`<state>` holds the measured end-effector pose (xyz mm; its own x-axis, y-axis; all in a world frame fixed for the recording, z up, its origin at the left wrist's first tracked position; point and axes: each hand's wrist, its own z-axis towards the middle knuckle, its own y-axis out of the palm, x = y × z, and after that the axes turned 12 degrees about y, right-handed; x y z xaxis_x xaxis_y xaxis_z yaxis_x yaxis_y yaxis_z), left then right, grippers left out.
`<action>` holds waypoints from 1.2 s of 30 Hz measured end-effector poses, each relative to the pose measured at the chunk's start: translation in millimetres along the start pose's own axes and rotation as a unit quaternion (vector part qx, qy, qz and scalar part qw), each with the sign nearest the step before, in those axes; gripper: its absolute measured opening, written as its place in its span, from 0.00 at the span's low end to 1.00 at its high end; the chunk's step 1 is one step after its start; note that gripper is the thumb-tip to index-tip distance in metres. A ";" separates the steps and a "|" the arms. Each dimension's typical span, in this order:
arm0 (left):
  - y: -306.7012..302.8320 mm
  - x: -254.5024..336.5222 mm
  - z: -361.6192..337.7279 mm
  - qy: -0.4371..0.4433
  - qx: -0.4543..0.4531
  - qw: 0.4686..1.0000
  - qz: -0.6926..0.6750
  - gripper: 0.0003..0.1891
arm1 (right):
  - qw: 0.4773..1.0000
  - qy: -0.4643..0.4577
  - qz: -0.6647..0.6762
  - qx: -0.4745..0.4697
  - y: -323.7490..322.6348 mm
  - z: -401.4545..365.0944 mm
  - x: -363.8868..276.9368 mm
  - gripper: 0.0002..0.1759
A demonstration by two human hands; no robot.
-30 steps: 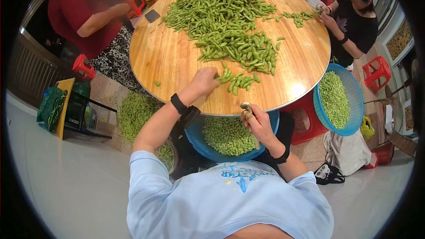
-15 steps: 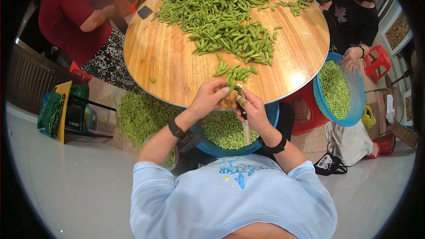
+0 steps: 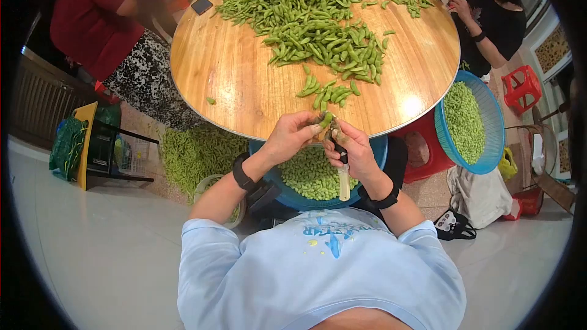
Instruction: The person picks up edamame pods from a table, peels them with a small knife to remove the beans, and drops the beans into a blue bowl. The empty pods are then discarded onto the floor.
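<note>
My left hand (image 3: 295,138) pinches a green soybean pod (image 3: 327,120) at the table's near edge. Close against it, my right hand (image 3: 356,151) is closed around a small hand tool (image 3: 344,184) with a black middle and a pale, see-through lower end. Its upper end is hidden by my fingers, and my right fingertips meet the pod. Just beyond my hands lie several loose pods (image 3: 333,93), in front of a big heap of pods (image 3: 299,9). Under my hands stands a blue basin (image 3: 287,201) holding shelled green beans (image 3: 313,176).
The round wooden table (image 3: 226,85) carries a dark phone (image 3: 201,5). At right, a blue basket (image 3: 491,123) of beans stands near a person in black (image 3: 498,27). Another person in dark red (image 3: 92,27) is at left. Empty-looking husks (image 3: 195,159) pile on the floor.
The pod has tilted between my fingers, and my two hands are closer together. The person in black has lifted a hand from the basket and brought both hands together.
</note>
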<state>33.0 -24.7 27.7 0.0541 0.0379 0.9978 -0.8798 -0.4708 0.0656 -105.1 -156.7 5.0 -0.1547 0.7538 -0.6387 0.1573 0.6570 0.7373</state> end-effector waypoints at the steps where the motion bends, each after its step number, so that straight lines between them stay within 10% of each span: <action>1: 0.3 1.1 0.4 0.003 0.003 1.000 -0.003 0.08 | 1.000 -0.001 -0.007 -0.005 0.9 -0.8 -0.7 0.16; 11: 1.1 -8.0 0.0 0.083 0.008 0.996 0.045 0.09 | 0.999 -0.012 -0.022 0.041 2.9 0.4 3.1 0.15; 20: -13.4 -24.5 4.3 -0.097 -0.097 0.932 -0.335 0.09 | 0.970 0.102 0.167 -0.142 -10.8 -3.9 -1.1 0.12; 26: 2.4 0.2 0.0 -0.027 -0.027 0.999 -0.022 0.06 | 0.985 0.061 0.164 0.002 -4.7 -4.0 2.6 0.08; 28: 6.8 2.5 -1.1 0.317 -0.030 0.868 0.382 0.08 | 0.984 0.058 0.168 0.016 0.9 -3.8 1.6 0.08; 33: 3.3 -4.5 -4.3 0.369 -0.041 0.779 0.504 0.10 | 0.988 0.046 0.142 0.046 9.3 -2.8 10.1 0.09; 36: 7.4 -7.0 -4.3 0.305 -0.005 0.891 0.336 0.08 | 0.992 0.015 0.102 0.070 10.0 -2.9 12.1 0.10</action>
<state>24.1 -24.6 21.2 -0.7511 0.2233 0.6213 -0.6205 -0.5600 -0.5489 -108.2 -141.1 5.2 -0.1345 0.8723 -0.4702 0.3225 0.4872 0.8116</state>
